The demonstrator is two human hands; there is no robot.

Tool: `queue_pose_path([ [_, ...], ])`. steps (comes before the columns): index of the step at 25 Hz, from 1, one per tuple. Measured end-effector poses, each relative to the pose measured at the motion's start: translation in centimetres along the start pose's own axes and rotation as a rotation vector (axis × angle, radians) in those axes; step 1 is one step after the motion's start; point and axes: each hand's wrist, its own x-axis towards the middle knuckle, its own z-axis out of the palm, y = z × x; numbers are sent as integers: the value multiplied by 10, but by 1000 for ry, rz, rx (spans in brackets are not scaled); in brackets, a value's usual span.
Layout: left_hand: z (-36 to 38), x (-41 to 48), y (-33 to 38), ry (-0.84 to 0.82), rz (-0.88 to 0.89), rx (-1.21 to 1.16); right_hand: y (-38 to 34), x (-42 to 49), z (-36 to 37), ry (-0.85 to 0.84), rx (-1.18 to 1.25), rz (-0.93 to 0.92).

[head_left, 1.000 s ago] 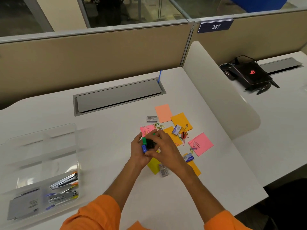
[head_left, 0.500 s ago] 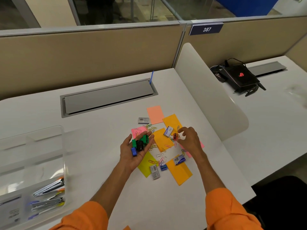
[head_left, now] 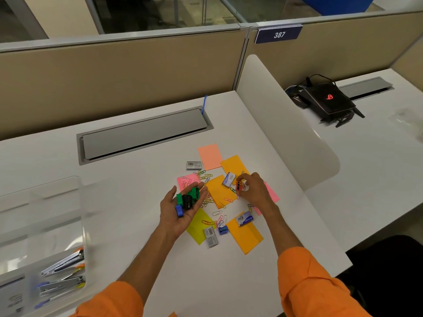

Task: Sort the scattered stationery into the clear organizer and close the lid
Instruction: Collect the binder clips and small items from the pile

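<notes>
The clear organizer (head_left: 68, 213) stands at nine o'clock of the scatter, well apart from it, lid not yet shut, with at least two staplers (head_left: 64, 273) in its near compartment. Seven sticky notes (head_left: 220, 188) lie on the desk (three orange, two pink, one peach, one yellow), limp and light, so best lifted by an edge. Four staple boxes (head_left: 211, 236) among them are stiff and easy to pinch by their long sides. The left hand (head_left: 180, 219), at eight o'clock, lies palm up with fingers loosely spread, cradling about four smooth plastic pieces (head_left: 188, 199). The right hand (head_left: 254, 191), at two o'clock, pinches a small red piece (head_left: 239, 186). One blue sharpener (head_left: 223, 229) sits at six o'clock. The paper clips (head_left: 207, 177) are too many to count, thin and slippery, so likely better swept together.
</notes>
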Motion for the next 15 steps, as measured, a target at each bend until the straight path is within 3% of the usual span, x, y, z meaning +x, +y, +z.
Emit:
queue_pose_path([
  [9, 3, -2, -1, 11, -4, 16, -2, -21, -7, 34, 503, -9],
  [15, 7, -4, -3, 15, -3, 10, -6, -31, -5, 99, 630, 25],
])
